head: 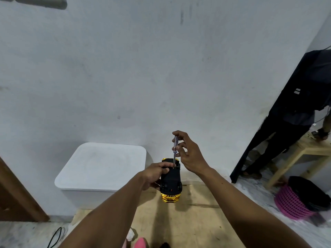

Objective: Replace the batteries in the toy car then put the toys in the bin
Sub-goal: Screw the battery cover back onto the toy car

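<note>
Screwdriver on the upturned toy car

The left hand [155, 173] grips the toy car [171, 179] belly-up above the table [193, 221]; the right hand [188, 154] pinches the screwdriver [175, 151], tip on the car's underside.

No words or numbers can be read anywhere. The only sign is a small white mark [297, 91] made of two short bars. It sits on the big black cloth [308, 74] hanging at the far right, and it shows no letters. The dark underside of the gold and black toy car [171, 178], near the middle, is too small and dim to show any print.
</note>
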### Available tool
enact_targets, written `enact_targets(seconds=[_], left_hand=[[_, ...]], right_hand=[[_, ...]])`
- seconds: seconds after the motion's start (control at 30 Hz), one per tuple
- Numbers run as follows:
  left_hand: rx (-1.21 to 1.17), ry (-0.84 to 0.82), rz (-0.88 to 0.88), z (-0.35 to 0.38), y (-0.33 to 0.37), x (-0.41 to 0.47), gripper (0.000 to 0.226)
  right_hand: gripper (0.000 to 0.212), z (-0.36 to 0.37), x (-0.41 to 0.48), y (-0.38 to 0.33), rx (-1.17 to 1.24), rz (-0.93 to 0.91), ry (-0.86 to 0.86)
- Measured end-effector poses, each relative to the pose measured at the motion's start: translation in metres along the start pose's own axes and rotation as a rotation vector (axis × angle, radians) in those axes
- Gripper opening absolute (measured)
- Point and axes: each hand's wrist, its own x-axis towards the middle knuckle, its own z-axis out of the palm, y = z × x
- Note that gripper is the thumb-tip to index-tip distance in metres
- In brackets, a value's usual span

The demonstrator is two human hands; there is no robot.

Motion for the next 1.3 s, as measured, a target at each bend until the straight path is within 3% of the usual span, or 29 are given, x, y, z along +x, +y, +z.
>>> enact_targets(seconds=[0.27,0.47,0.73,0.93,1.17,1.3], left_hand=[[0.004,-0.001,0.01,0.003,-0.005,0.001,0.031],[-0.008,0.007,0.018,0.0,0.002,-0.001,0.03],[-0.005,0.011,0.024,0.001,0.004,-0.006,0.029],[-0.016,0.025,0.019,0.004,0.001,-0.011,0.03],[-0.016,0.021,0.032,0.011,0.004,-0.017,0.028],[-0.013,0.034,0.026,0.011,0.003,-0.02,0.029]], right_hand=[[0.055,0.003,0.0,0.002,-0.019,-0.008,-0.039],[0.062,0.007,-0.004,0.002,-0.04,-0.045,0.099],[0.047,0.008,-0.01,0.001,-0.041,-0.145,0.154],[0.044,0.005,-0.011,0.001,0.016,-0.052,0.1],[0.04,0.009,-0.013,-0.002,-0.044,-0.173,0.115],[0.032,0.008,-0.013,-0.007,-0.017,-0.138,0.095]])
